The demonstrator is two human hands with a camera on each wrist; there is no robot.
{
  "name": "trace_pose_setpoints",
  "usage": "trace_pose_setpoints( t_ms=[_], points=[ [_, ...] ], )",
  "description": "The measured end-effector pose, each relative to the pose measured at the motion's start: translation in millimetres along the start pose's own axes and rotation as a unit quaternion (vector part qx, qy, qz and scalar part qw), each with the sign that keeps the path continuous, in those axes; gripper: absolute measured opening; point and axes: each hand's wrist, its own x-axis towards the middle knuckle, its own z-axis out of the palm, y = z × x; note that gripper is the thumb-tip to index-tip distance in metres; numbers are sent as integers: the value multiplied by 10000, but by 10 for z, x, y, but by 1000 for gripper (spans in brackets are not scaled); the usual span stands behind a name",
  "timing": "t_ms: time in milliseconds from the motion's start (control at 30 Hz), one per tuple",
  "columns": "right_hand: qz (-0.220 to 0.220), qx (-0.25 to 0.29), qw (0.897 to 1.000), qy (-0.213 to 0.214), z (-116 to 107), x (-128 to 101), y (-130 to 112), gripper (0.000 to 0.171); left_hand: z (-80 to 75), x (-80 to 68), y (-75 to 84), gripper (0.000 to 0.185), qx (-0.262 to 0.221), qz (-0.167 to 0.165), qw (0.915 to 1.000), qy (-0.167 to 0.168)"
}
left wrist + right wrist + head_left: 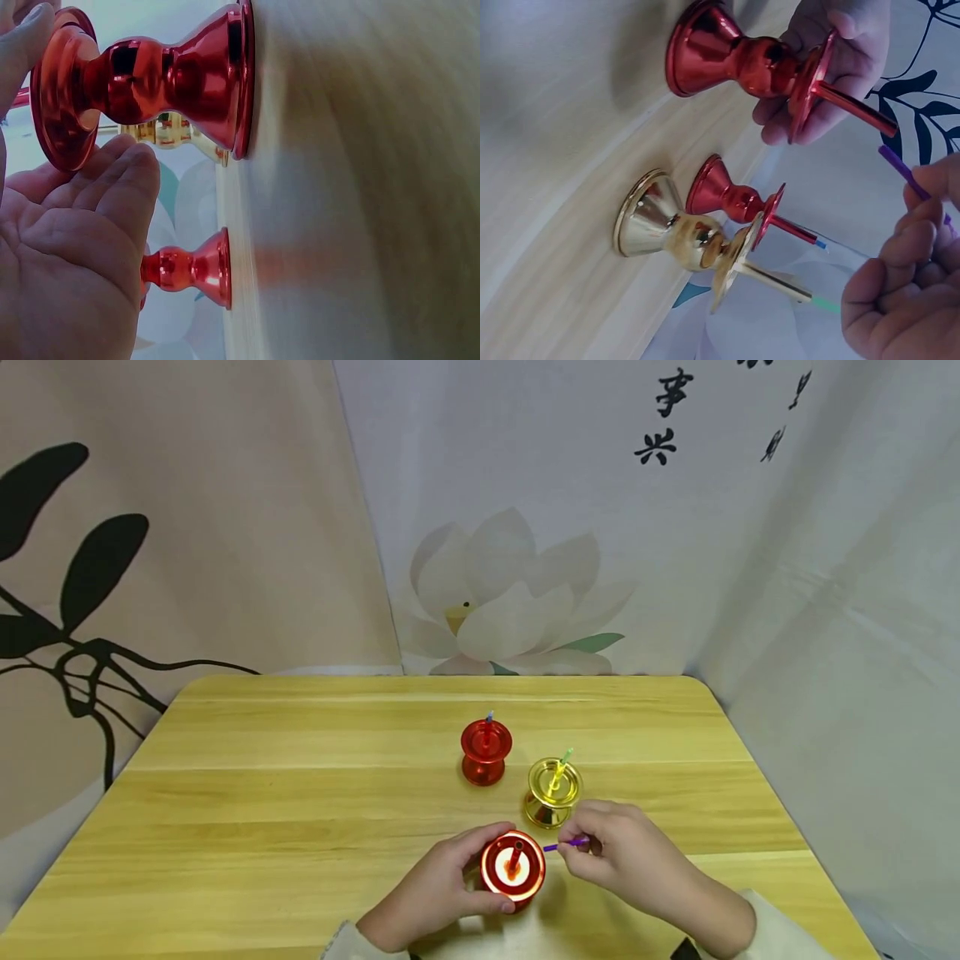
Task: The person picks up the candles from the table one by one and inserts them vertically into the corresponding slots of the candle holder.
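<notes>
Left hand [435, 893] curls its fingers [112, 180] round the near red candle holder [513, 868], which stands upright on the table [300, 810] close to the front edge, with a red candle [514, 858] in its cup. Right hand [630, 856] pinches a thin purple candle [567, 842] between thumb and fingertips, just right of that holder's rim.

Handling, as I judge it: holder looks like shiny plated metal, stiff, smooth and probably slippery; narrow waist with flared base and top, so the waist is the natural place to grip (top rim is thin, poor purchase). Candle is light, slender, likely brittle wax: pinch near the middle, no bending.

Room: gold candle holder [553, 793] with a yellow candle [558, 770] sits just behind the right hand, near enough to knock. Far red candle holder [486, 752] stands further back, apart. Left half of the table is open wood; front edge is near both wrists.
</notes>
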Motion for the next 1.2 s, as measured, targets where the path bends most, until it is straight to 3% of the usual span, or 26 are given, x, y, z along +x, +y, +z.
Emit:
trace_pose_setpoints(
  t_ms=[467,1200],
  points=[
    [-313,189,9991,223,36,125,-49,27,-6,5,-8,74,-24,59,10000,-32],
    [-561,162,9982,137,96,253,-104,23,-4,3,-30,77,-93,35,9999,-56]
  ],
)
